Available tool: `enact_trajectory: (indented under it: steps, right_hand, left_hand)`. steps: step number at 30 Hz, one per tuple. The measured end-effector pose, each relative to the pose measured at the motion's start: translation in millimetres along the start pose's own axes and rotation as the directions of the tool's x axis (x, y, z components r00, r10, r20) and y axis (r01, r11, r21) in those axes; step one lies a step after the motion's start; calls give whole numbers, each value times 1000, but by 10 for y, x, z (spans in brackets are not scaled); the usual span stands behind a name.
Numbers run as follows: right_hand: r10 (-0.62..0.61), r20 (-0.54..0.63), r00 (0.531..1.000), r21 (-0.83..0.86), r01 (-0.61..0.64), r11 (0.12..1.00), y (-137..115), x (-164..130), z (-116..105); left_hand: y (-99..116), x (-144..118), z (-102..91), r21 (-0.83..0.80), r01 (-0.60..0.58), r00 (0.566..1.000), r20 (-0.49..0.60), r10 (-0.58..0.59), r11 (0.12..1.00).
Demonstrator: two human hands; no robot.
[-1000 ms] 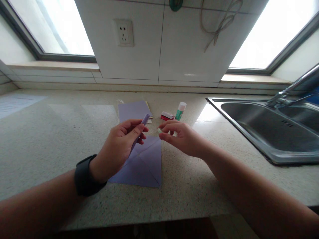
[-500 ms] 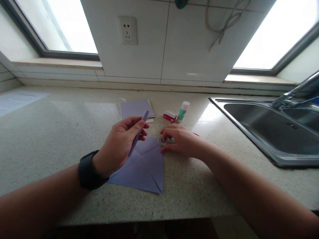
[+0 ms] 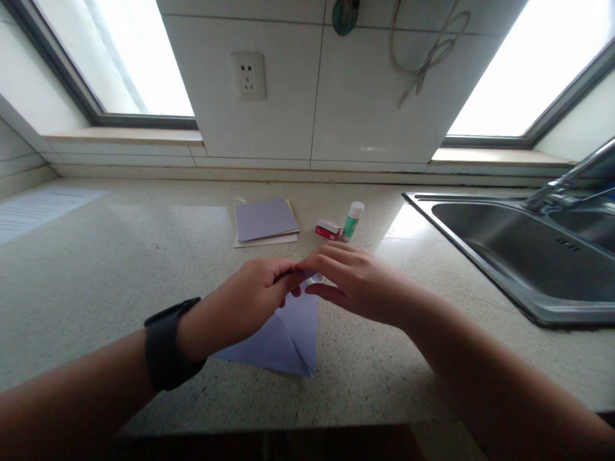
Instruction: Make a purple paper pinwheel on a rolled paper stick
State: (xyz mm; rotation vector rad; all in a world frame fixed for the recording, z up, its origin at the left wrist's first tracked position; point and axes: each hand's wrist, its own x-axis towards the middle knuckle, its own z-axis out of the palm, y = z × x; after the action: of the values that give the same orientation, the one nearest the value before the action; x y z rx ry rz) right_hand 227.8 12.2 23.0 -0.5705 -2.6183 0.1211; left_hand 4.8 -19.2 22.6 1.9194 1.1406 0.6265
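My left hand [image 3: 259,291], wearing a black watch [image 3: 173,346] on its wrist, is closed around a thin purple paper roll that is mostly hidden by the fingers. My right hand [image 3: 362,282] meets it from the right, fingertips touching the left thumb and fingers. Under its curled fingers a roll of clear tape [image 3: 316,279] shows in part, between fingers and thumb. Below both hands a purple sheet of paper [image 3: 288,342] with creases and cuts toward its middle lies flat on the counter, its upper part covered by the hands.
Behind the hands lie a stack of purple paper [image 3: 266,219], a small red and white box [image 3: 328,229] and a glue stick [image 3: 353,221] standing upright. A steel sink [image 3: 490,256] is at the right. A printed sheet [image 3: 43,208] rests at the far left.
My left hand has moved right with the paper roll, now lowered and largely hidden. My right hand has closed over the tape roll, and the two hands have come together.
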Motion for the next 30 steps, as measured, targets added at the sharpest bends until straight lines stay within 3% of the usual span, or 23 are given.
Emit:
enact_trajectory:
  steps: [5, 8, 12, 15, 19, 22, 25, 27, 30]
  right_hand:
    - [17, -36, 999, 161, -11, 987, -2, 29, 49]
    - [52, -44, 998, 245, -39, 969, 25, 22, 48]
    - [51, -27, 998, 289, -41, 956, 39, 15, 49]
    - [-2, -59, 998, 277, 18, 961, 33, 16, 57]
    - [-42, -40, 998, 228, 50, 972, 24, 16, 67]
    - [-22, -1, 1000, 167, 22, 986, 28, 14, 73]
    - [83, 20, 996, 142, -85, 986, 38, 21, 82]
    - [207, 27, 978, 156, -209, 965, 49, 31, 103]
    - [407, 29, 913, 285, -398, 872, 75, 42, 162]
  left_hand:
    - [23, -21, -2, 144, -61, 997, 54, 53, 988]
    - [41, -23, -24, 151, -79, 995, 67, 70, 985]
    - [14, -22, -54, -49, 56, 989, 142, -48, 997]
    - [-36, -17, -70, -259, 210, 960, 238, -148, 943]
    - [-100, 5, -85, -353, 252, 942, 302, -146, 901]
    - [-111, 12, -90, -177, 162, 958, 264, -112, 971]
    - [-54, -31, -66, 177, -53, 990, 135, 29, 983]
    - [4, -82, -22, 438, -118, 993, 42, 111, 891]
    - [55, -144, 67, 766, -83, 973, -77, 219, 637]
